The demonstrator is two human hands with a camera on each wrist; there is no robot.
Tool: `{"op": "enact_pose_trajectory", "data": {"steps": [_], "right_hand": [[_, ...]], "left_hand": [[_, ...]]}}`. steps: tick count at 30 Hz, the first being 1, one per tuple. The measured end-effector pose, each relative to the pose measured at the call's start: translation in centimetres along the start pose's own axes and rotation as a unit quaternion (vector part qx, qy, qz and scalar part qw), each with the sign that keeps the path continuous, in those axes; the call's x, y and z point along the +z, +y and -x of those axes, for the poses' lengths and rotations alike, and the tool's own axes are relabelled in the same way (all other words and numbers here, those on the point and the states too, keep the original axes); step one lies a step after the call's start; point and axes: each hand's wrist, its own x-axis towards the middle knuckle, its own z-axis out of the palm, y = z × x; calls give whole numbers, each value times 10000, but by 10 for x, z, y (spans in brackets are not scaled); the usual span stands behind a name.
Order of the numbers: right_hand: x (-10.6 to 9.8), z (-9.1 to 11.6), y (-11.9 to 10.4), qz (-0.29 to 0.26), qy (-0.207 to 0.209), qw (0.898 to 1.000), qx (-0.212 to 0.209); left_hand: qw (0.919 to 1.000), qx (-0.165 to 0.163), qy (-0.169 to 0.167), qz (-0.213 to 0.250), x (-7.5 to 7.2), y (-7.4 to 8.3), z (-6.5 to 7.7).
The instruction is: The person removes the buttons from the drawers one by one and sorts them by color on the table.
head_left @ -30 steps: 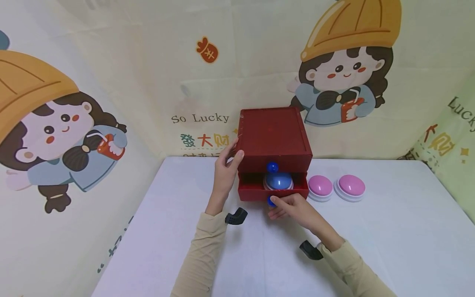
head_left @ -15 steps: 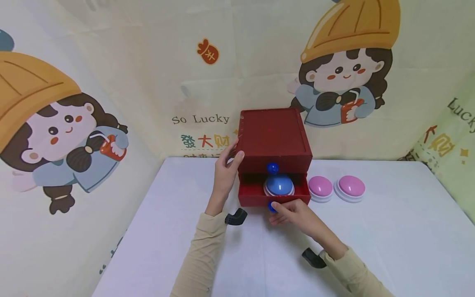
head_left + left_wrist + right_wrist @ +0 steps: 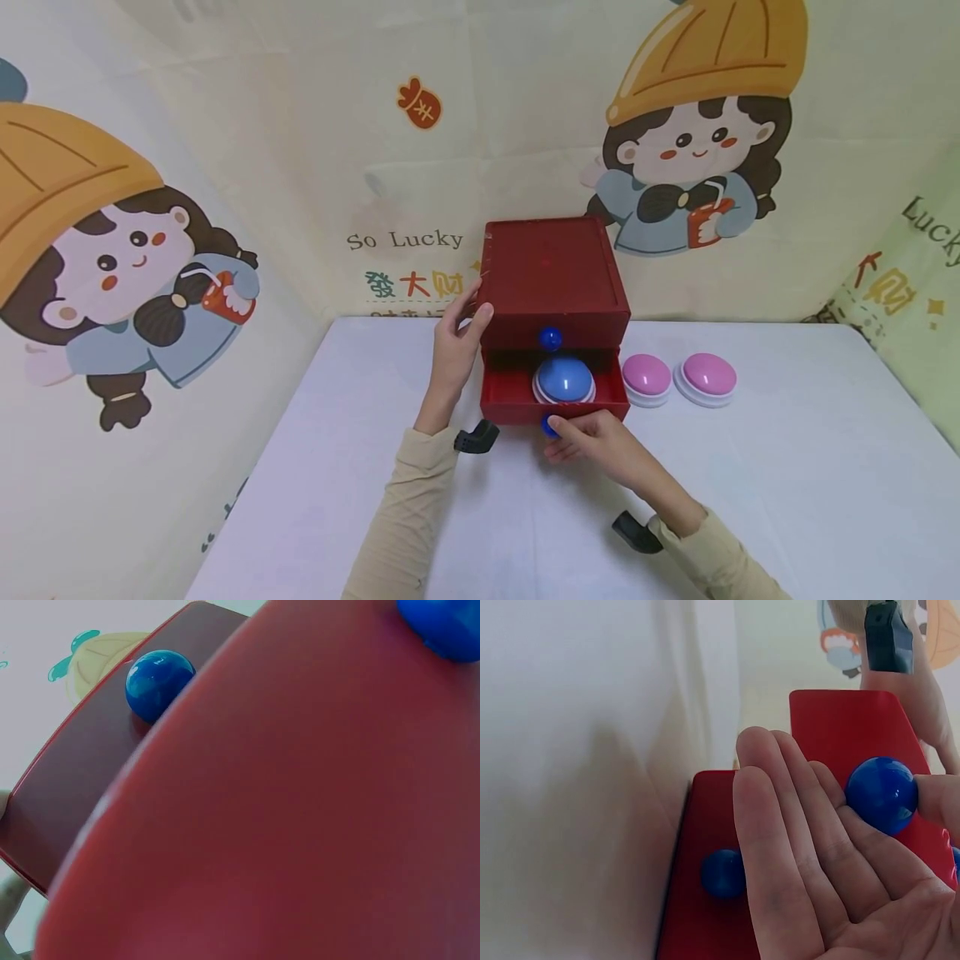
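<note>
A red drawer box (image 3: 551, 267) stands at the back of the table, its pulled-out drawer (image 3: 502, 387) holding a blue-domed push button (image 3: 565, 379) with a white base. My right hand (image 3: 600, 437) pinches that drawer's round blue knob (image 3: 883, 795) between thumb and index finger, the other fingers extended below. Against the box's left side lies my left hand (image 3: 456, 350), fingers straight and thumb near the front corner. Another blue knob (image 3: 551, 338) is on the upper drawer front. In the right wrist view, a lower drawer front with its own blue knob (image 3: 724, 874) shows past my fingers.
Two pink-domed buttons on white bases, one nearer (image 3: 647, 379) and one farther right (image 3: 707, 379), sit right of the box. The white table (image 3: 810, 467) meets a printed cloth backdrop (image 3: 322, 167) close behind the box. Black camera mounts (image 3: 477, 437) jut from both wrists.
My right hand has drawn the drawer farther out toward me, showing more of its inside and the blue button. The left hand has stayed on the box's side.
</note>
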Motion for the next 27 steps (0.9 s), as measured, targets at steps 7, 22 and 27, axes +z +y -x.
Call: {"op": "enact_pose_trajectory", "data": {"steps": [7, 22, 27], "right_hand": [[3, 4, 0, 81, -48, 10000, -30], [9, 12, -1, 142, 2, 9999, -55], [11, 13, -1, 157, 84, 9998, -60]], "left_hand": [[10000, -9, -7, -27, 0, 0, 0], [9998, -147, -95, 6, -2, -1, -2], [9998, -173, -132, 12, -2, 0, -2]]}}
